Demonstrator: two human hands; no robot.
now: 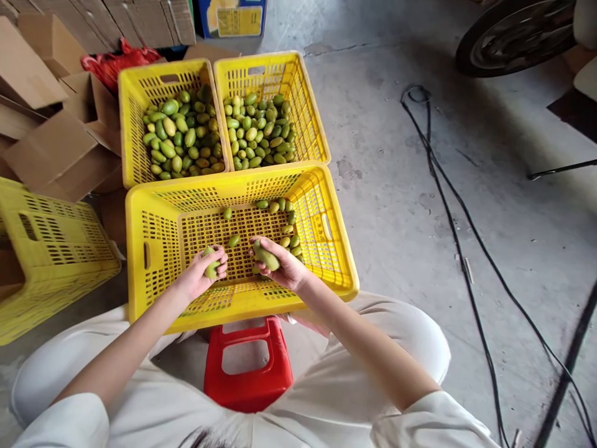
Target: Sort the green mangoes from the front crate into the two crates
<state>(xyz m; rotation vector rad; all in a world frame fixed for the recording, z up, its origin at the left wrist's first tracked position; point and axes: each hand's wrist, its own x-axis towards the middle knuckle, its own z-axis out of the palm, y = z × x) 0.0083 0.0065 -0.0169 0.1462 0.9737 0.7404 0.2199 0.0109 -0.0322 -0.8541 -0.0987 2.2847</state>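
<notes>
Both my hands are over the near yellow crate [140, 214], a slatted plastic one tilted toward me. My left hand [198, 274] is wrapped round a small green mango [211, 269]. In my right hand [286, 266] is another green mango [267, 255], held between thumb and fingers. Several small green and yellowish mangoes [285, 241] line the right side of that crate. Two more lie loose on its slatted floor, one of them a green mango [234, 240] between my hands. Below my right hand, part of the fruit is hidden.
Behind stand two yellow crates, the left crate [128, 124] and right crate [314, 118], both heaped with mangoes. Cardboard boxes [60, 152] and another yellow crate [60, 249] are at left. A red stool [247, 386] is below. Black cable [448, 211] and a wheel [517, 37] are at right.
</notes>
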